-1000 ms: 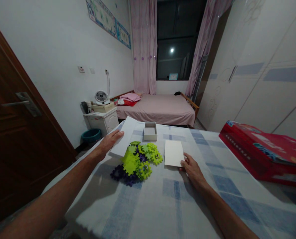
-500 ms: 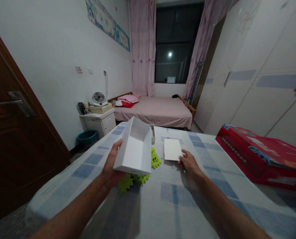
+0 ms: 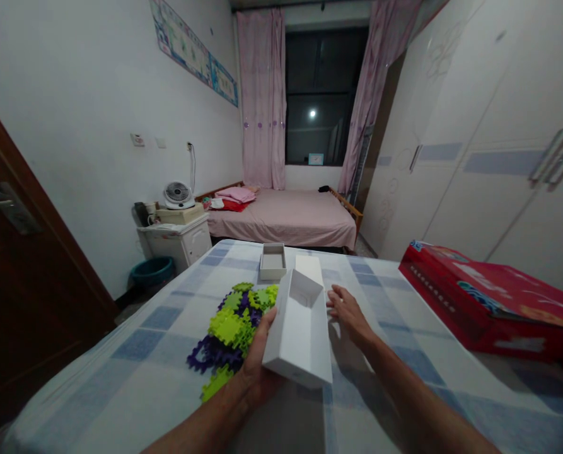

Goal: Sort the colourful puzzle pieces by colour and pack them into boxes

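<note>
My left hand (image 3: 258,369) grips a white open-topped box (image 3: 295,334) by its left side, tilted so that its hollow inside faces me. Just right of the box, my right hand (image 3: 347,310) has its fingers stretched out and holds nothing. A flat white card (image 3: 308,267) lies on the table behind the box, partly hidden by it. To the left of the box, a pile of green and purple gear-shaped plastic pieces (image 3: 229,326) rests on the cloth, part of it behind my left hand.
A smaller shallow white box (image 3: 272,272) stands at the table's far side. On the right lies a large red box (image 3: 489,302). A blue-and-white checked cloth (image 3: 134,384) covers the table. Beyond are a bed (image 3: 290,217) and a white cabinet (image 3: 179,236) with a fan (image 3: 178,194).
My left hand has carried the white box rightward and nearer to me, uncovering the gear pieces. My right hand has let go of the white card.
</note>
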A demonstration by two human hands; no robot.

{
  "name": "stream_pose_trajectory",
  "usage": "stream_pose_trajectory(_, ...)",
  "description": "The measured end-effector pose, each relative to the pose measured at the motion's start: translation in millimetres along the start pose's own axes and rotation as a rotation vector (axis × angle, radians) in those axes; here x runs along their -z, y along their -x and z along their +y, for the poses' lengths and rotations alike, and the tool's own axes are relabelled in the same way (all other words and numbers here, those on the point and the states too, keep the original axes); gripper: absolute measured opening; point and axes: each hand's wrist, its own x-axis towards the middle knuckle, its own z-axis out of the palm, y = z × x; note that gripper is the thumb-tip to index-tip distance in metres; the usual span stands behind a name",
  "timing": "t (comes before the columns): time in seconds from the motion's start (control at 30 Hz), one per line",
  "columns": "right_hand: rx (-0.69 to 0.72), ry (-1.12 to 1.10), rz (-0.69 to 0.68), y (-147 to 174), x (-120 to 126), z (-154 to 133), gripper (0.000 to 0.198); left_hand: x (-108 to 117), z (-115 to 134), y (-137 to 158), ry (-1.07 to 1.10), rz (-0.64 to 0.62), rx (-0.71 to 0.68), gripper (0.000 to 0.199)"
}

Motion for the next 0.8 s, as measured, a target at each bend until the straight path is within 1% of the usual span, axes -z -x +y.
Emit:
stream_pose_trajectory(0.03, -0.035, -0.006, -0.047, 15.4, 3.9, -2.4, 0.040, -0.7, -1.6, -1.8, 0.001, -0.013, 0.005, 0.053)
stream_pose_trajectory(0.1, -0.112, -0.018, -0.195, 47.3, 11.1, -7.7, 0.046, -2.8, -5.2, -5.1, -0.018, -0.027, 0.007, 0.055)
stream_pose_trajectory(0.2, -0.144, 0.084, -0.390, 85.8, 20.1, -12.7, 0.048, -9.5, -11.0, -10.4, -0.065, 0.018, -0.016, 0.054)
stream_pose_trajectory(0.27, -0.143, 0.140, -0.459, 99.1, 25.8, -11.9, 0.043, -17.0, -15.4, -15.2, -0.069, 0.043, -0.011, 0.051)
stream_pose_trajectory(0.33, -0.160, 0.119, -0.450, 101.4, 32.2, -8.9, 0.037, -24.9, -21.8, -21.5, -0.055, 0.040, -0.015, 0.049)
stream_pose_trajectory(0.4, -0.167, 0.056, -0.383, 94.0, 39.1, -6.2, 0.033, -29.9, -31.5, -29.3, -0.048, 0.052, -0.075, 0.046)
stream_pose_trajectory(0.47, -0.145, 0.020, -0.296, 78.7, 45.4, -5.4, 0.031, -29.7, -44.4, -37.6, -0.077, 0.116, -0.142, 0.036)
stream_pose_trajectory(0.53, -0.124, 0.067, -0.206, 57.5, 48.7, -6.6, 0.029, -24.7, -58.4, -44.8, -0.171, 0.195, -0.179, 0.021)
stream_pose_trajectory(0.57, -0.119, 0.122, -0.166, 45.4, 48.5, -7.7, 0.027, -21.3, -64.9, -47.4, -0.243, 0.217, -0.192, 0.017)
stream_pose_trajectory(0.6, -0.120, 0.181, -0.134, 32.7, 46.9, -8.7, 0.025, -17.7, -70.5, -49.3, -0.321, 0.217, -0.206, 0.019)
stream_pose_trajectory(0.7, -0.117, 0.312, -0.083, -6.4, 34.2, -11.3, 0.022, -9.7, -80.4, -49.8, -0.524, 0.130, -0.242, 0.027)
stream_pose_trajectory(0.8, -0.089, 0.374, -0.077, -40.8, 15.2, -13.2, 0.029, -6.3, -82.3, -46.4, -0.657, 0.021, -0.227, 0.028)
